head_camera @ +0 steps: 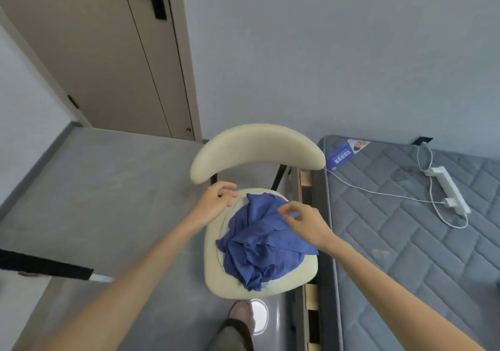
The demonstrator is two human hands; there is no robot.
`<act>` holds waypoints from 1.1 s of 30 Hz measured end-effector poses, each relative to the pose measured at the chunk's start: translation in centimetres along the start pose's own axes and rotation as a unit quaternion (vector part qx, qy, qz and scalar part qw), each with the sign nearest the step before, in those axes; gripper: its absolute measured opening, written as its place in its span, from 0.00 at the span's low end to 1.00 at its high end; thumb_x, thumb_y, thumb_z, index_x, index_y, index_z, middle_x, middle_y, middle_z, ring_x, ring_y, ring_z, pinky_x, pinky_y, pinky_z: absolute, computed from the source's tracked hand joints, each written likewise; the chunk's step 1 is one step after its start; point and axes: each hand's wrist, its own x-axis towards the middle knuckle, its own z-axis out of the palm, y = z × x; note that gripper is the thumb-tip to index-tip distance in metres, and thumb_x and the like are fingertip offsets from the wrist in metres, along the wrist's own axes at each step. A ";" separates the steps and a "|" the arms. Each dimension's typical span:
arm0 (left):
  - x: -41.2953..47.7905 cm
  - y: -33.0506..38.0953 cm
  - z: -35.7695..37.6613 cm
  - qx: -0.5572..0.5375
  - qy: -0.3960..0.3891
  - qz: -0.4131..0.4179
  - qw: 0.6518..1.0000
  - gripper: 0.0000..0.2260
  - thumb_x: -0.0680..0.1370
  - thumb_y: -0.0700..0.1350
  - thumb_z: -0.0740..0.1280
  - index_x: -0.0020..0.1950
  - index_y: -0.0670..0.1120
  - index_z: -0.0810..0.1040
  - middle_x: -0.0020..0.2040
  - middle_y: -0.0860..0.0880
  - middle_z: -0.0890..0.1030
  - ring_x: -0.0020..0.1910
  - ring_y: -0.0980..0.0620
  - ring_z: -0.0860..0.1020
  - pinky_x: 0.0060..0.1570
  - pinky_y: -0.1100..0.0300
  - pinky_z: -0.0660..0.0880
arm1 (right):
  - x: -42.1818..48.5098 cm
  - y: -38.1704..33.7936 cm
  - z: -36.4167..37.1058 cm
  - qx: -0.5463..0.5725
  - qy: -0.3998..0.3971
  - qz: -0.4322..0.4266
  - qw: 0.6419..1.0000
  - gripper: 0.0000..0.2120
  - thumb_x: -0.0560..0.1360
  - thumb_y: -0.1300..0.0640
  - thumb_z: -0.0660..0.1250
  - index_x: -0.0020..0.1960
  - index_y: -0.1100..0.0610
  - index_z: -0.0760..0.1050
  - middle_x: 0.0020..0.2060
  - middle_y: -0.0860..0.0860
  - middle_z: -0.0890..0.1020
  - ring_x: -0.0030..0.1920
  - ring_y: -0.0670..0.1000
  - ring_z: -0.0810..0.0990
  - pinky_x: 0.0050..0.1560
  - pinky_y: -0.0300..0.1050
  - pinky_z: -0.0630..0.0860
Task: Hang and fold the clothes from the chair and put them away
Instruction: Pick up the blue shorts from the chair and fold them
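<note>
Because the crumpled blue garment (259, 242) looks light and limp, I'd pinch its twelve-o'clock edge; left hand (216, 199) loose, empty; right hand (305, 223) curled over it, grip unclear.

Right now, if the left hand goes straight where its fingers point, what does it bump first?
Probably the blue garment bunched on the chair seat; its raised edge lies just ahead of the left hand. Depth is hard to judge.

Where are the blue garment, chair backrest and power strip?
blue garment (259, 245): head view, middle of the crumpled heap.
chair backrest (257, 148): head view, centre of the pad.
power strip (449, 191): head view, middle of its body.
</note>
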 end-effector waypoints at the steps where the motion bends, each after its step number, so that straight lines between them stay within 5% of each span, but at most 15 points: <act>1: 0.9 -1.1 0.3 -0.005 -0.001 -0.018 1.000 0.10 0.79 0.40 0.60 0.57 0.47 0.75 0.53 0.44 0.82 0.43 0.51 0.77 0.43 0.63 0.71 | 1.0 0.9 1.2 -0.006 -0.018 0.011 1.000 0.11 0.80 0.58 0.60 0.59 0.53 0.77 0.56 0.45 0.81 0.55 0.47 0.78 0.54 0.41 0.74; 10: 5.6 -12.6 2.7 -0.020 0.037 -0.169 0.985 0.10 0.79 0.41 0.61 0.59 0.46 0.76 0.57 0.45 0.81 0.52 0.46 0.79 0.50 0.60 0.71 | 8.4 5.1 12.9 -0.090 -0.143 0.003 0.986 0.11 0.78 0.57 0.58 0.55 0.48 0.75 0.55 0.49 0.74 0.52 0.53 0.74 0.48 0.49 0.72; 13: 6.3 -16.2 3.5 -0.021 0.048 -0.199 0.979 0.12 0.79 0.40 0.60 0.61 0.45 0.75 0.58 0.45 0.80 0.56 0.45 0.78 0.56 0.57 0.71 | 10.6 6.3 16.0 -0.175 -0.165 0.007 0.971 0.19 0.80 0.54 0.58 0.71 0.49 0.67 0.71 0.48 0.65 0.66 0.54 0.68 0.51 0.50 0.72; 18: 6.1 -20.9 5.0 -0.041 0.069 -0.231 0.970 0.12 0.80 0.42 0.60 0.62 0.46 0.75 0.59 0.45 0.79 0.57 0.44 0.78 0.58 0.57 0.70 | 13.2 8.0 19.6 -0.243 -0.208 0.014 0.947 0.25 0.80 0.54 0.60 0.75 0.47 0.60 0.76 0.49 0.56 0.72 0.54 0.61 0.56 0.52 0.73; 22: 5.5 -22.4 6.0 -0.054 0.085 -0.239 0.966 0.13 0.80 0.42 0.61 0.64 0.45 0.75 0.60 0.44 0.78 0.57 0.44 0.78 0.59 0.55 0.72 | 13.9 9.0 21.0 -0.307 -0.187 0.008 0.933 0.18 0.80 0.57 0.59 0.69 0.53 0.68 0.67 0.53 0.66 0.64 0.55 0.67 0.52 0.50 0.71; 25: 4.6 -22.2 6.6 -0.065 0.091 -0.227 0.967 0.13 0.80 0.41 0.60 0.64 0.44 0.74 0.61 0.43 0.78 0.59 0.44 0.77 0.62 0.52 0.72 | 13.2 9.7 20.4 -0.322 -0.142 -0.023 0.936 0.12 0.80 0.60 0.55 0.61 0.56 0.72 0.59 0.53 0.75 0.60 0.56 0.69 0.59 0.50 0.68; 30: 2.6 -19.4 8.3 -0.052 0.099 -0.170 0.979 0.14 0.79 0.42 0.63 0.65 0.46 0.73 0.59 0.46 0.79 0.53 0.49 0.78 0.49 0.66 0.68 | 11.5 8.2 15.3 -0.137 -0.080 -0.039 0.987 0.11 0.82 0.56 0.53 0.54 0.57 0.74 0.42 0.54 0.78 0.46 0.56 0.74 0.48 0.48 0.73; 33: 1.1 -16.4 10.1 -0.073 0.055 -0.123 0.988 0.26 0.75 0.45 0.70 0.72 0.49 0.66 0.67 0.48 0.73 0.62 0.51 0.73 0.59 0.64 0.67 | 9.9 6.0 10.3 -0.040 -0.017 -0.088 0.995 0.10 0.81 0.57 0.56 0.45 0.54 0.74 0.35 0.46 0.78 0.37 0.45 0.75 0.35 0.33 0.67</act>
